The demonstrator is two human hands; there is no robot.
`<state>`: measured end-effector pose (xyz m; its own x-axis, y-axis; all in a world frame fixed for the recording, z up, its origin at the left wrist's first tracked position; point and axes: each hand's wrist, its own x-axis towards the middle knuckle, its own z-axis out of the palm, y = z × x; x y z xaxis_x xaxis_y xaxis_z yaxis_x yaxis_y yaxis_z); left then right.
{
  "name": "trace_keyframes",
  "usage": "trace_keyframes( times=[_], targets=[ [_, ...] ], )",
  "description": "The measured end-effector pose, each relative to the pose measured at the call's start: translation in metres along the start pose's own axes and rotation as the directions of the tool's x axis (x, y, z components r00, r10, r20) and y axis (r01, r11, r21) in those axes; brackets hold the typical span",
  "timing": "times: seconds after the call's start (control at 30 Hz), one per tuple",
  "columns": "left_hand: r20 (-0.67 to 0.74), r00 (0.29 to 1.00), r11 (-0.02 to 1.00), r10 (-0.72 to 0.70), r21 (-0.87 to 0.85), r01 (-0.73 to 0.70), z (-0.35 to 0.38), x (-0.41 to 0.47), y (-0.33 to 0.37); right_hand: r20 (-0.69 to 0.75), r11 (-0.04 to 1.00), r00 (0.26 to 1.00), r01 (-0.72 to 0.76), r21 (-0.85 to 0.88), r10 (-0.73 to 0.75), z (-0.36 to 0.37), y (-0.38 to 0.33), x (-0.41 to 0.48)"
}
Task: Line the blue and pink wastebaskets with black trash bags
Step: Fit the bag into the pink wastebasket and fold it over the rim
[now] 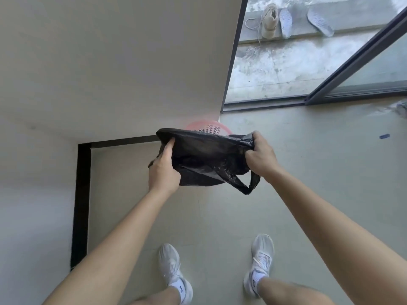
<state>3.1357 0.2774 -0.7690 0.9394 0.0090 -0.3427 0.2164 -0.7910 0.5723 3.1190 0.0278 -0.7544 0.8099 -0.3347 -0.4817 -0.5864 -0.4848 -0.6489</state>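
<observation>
I hold a black trash bag (207, 159) spread open between both hands, above the floor. My left hand (164, 170) grips its left edge and my right hand (261, 156) grips its right edge, with a bag handle loop hanging below the right hand. Behind the bag, the pink wastebasket (209, 126) with a perforated wall stands on the floor at the wall corner; only its rim and part of its inside show. No blue wastebasket is in view.
A white wall (110, 62) with a black skirting strip (82, 205) runs on the left. A sliding glass door frame (352, 62) opens to a concrete balcony with a shoe (269, 20) and insoles. My two feet in white sneakers (262, 258) stand on the grey floor.
</observation>
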Motion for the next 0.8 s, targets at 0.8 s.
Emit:
trace_keyframes(
  times=[0.8],
  targets=[
    [-0.255,0.914,0.59,0.314,-0.702,-0.399,0.169,0.122,-0.023,-0.431,0.661,0.806,0.584,0.472,-0.405,0.092,0.085,0.125]
  ],
)
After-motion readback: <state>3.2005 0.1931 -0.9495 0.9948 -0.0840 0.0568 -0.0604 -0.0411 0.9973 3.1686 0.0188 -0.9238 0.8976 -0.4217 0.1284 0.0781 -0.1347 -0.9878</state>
